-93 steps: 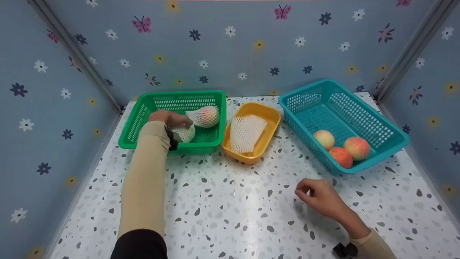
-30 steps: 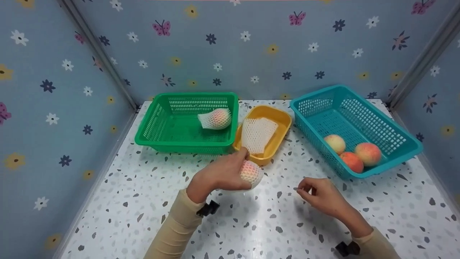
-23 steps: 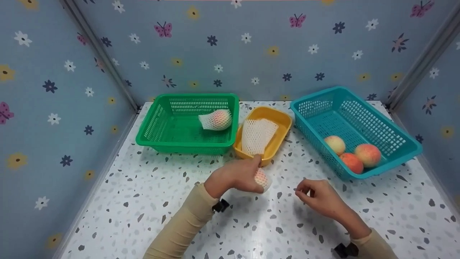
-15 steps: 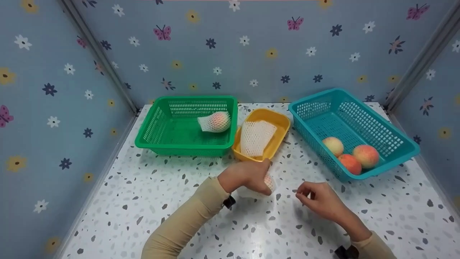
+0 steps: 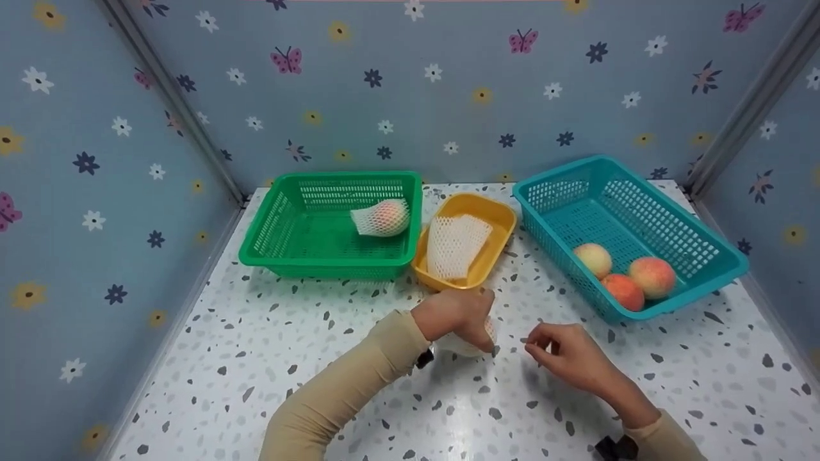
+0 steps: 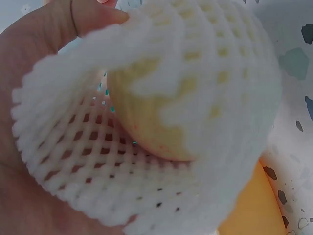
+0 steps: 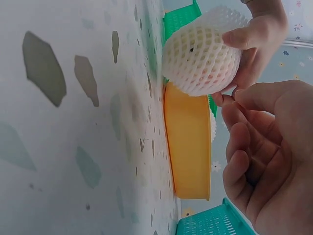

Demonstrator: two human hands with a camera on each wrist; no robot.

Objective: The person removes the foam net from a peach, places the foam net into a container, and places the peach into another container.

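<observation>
My left hand grips a peach in a white foam net sleeve, low over the table in front of the yellow tray. In the left wrist view the sleeve's open end gapes toward the camera, and the yellowish peach shows inside; my palm lies along the netting. A short way to the right, my right hand stays near the tabletop with loosely curled fingers, thumb near the index finger, holding nothing. Its fingertips point toward the wrapped peach.
A green basket at back left holds one netted peach. Flat foam nets lie in the yellow tray. The teal basket at right holds three bare peaches. Patterned walls enclose the speckled table.
The left hand has taken a netted peach out of the green basket and carried it right, to the front of the yellow tray, close to the right hand. The right hand has barely moved.
</observation>
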